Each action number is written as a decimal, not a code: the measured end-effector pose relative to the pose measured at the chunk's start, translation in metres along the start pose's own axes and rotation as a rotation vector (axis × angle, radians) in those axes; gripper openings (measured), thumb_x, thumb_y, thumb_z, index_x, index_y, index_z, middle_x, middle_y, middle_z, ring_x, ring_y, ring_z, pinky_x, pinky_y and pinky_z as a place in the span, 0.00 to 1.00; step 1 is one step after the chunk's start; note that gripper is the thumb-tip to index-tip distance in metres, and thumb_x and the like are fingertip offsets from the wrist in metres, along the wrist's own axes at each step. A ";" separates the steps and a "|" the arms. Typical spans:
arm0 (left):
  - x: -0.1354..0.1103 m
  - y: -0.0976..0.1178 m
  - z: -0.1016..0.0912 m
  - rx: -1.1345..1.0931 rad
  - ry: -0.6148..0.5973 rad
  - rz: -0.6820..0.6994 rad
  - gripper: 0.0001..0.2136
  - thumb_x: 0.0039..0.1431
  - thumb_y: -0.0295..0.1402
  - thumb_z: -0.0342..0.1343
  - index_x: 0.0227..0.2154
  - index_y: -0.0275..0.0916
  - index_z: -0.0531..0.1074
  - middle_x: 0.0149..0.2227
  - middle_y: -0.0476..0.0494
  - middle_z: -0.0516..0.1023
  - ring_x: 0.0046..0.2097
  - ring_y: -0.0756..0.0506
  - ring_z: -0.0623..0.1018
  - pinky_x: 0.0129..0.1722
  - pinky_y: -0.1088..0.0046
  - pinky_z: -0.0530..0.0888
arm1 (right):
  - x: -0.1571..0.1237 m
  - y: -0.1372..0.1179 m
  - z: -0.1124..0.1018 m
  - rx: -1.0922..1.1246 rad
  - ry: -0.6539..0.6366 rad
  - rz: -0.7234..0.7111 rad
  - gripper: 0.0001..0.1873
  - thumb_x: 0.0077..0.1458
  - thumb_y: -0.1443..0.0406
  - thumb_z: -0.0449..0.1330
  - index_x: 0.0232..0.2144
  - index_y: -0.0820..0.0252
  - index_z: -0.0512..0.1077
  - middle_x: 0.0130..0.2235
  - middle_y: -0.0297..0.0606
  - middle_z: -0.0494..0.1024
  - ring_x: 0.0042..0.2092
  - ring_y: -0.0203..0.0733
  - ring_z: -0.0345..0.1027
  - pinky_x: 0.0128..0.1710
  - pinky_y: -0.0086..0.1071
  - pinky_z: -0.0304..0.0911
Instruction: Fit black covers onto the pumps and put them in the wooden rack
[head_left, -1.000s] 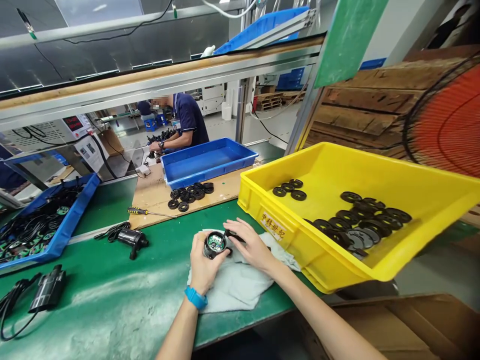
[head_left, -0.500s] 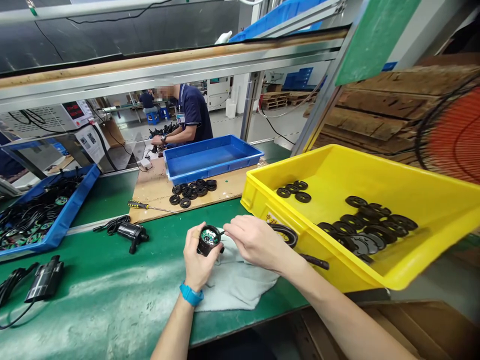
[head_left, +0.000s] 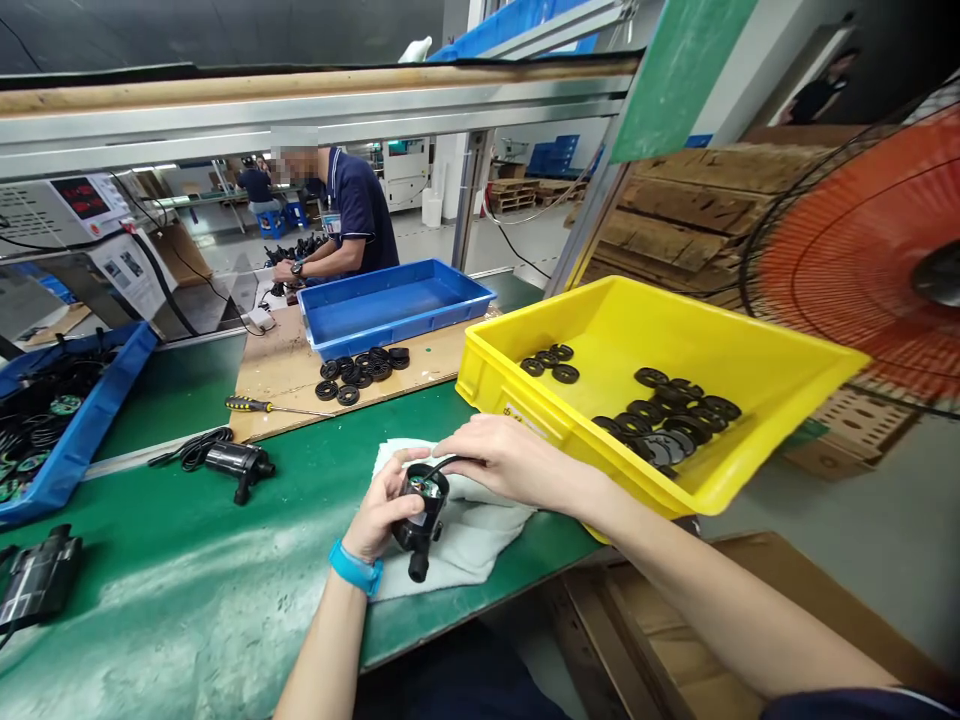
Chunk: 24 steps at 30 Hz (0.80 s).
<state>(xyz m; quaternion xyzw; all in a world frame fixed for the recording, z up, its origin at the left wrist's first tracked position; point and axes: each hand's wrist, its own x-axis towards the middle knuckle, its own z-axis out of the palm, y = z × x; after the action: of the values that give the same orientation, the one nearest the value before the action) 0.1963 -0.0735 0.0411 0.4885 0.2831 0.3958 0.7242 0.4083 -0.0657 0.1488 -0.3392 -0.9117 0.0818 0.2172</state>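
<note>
Pump body (head_left: 427, 512) is tipped over since 0.5 s ago: nozzle now points down, green board in the open top. Left hand (head_left: 379, 518): fingers curled tight round the body, above the white cloth (head_left: 480, 525) on the desk (head_left: 225, 560). Right hand (head_left: 517, 462): fingers pinched on the black wire (head_left: 439, 463) at the open end. Yellow bin (head_left: 675, 330) just behind; its red-print label (head_left: 515, 411) mostly hidden, unreadable. Far meter (head_left: 67, 205): red digits blurred.

Head-worn view, forward and down, close above the black pump (head_left: 418, 512)
</note>
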 end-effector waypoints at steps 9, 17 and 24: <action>0.007 -0.004 -0.007 0.177 0.054 0.072 0.29 0.44 0.45 0.71 0.45 0.38 0.68 0.41 0.41 0.78 0.42 0.42 0.77 0.43 0.68 0.72 | -0.020 0.010 0.039 -0.141 0.104 0.040 0.15 0.68 0.63 0.52 0.33 0.60 0.76 0.27 0.38 0.76 0.29 0.39 0.65 0.34 0.34 0.52; 0.007 -0.004 -0.004 0.454 0.121 0.216 0.26 0.51 0.40 0.69 0.51 0.40 0.68 0.53 0.38 0.74 0.56 0.37 0.74 0.58 0.60 0.69 | -0.010 -0.001 0.015 0.690 -0.275 0.725 0.15 0.52 0.67 0.59 0.15 0.60 0.68 0.15 0.26 0.55 0.20 0.31 0.43 0.24 0.32 0.37; 0.004 0.001 -0.010 0.615 -0.093 0.206 0.26 0.56 0.39 0.64 0.58 0.43 0.69 0.60 0.37 0.70 0.64 0.34 0.67 0.66 0.54 0.61 | -0.018 -0.001 0.018 1.664 -0.424 0.917 0.12 0.57 0.61 0.61 0.24 0.61 0.69 0.15 0.19 0.46 0.21 0.28 0.29 0.22 0.28 0.33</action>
<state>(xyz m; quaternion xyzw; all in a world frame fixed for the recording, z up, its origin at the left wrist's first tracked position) 0.1903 -0.0654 0.0383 0.7280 0.3054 0.3401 0.5110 0.4115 -0.0784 0.1271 -0.3776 -0.3620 0.8360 0.1659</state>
